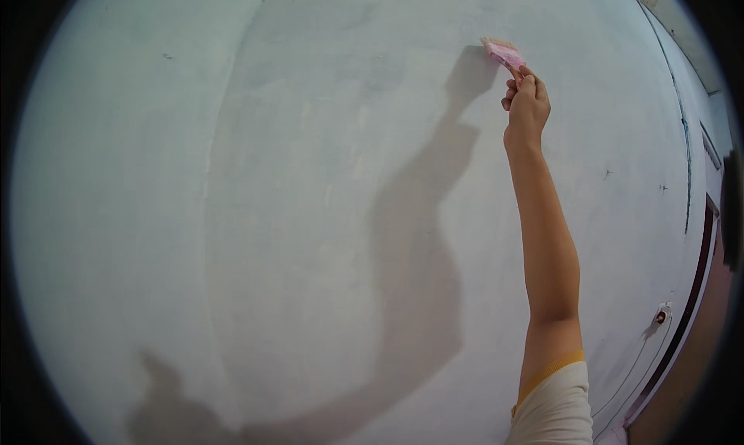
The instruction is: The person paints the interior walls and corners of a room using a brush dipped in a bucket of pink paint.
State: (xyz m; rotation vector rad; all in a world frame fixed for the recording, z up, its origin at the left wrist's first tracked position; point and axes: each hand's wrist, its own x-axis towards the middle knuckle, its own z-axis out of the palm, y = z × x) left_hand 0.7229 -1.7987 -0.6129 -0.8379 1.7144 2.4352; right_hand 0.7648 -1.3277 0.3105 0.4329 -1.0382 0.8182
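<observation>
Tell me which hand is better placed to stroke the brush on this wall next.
Probably the right hand: it grips the brush by its handle, raised high, with the bristles at or near the wall. The left hand is out of view.

Near a dark door frame (703, 268), 1 white socket (666, 308) holds a plug (660, 318), thin cords (641, 357) trailing below.
</observation>
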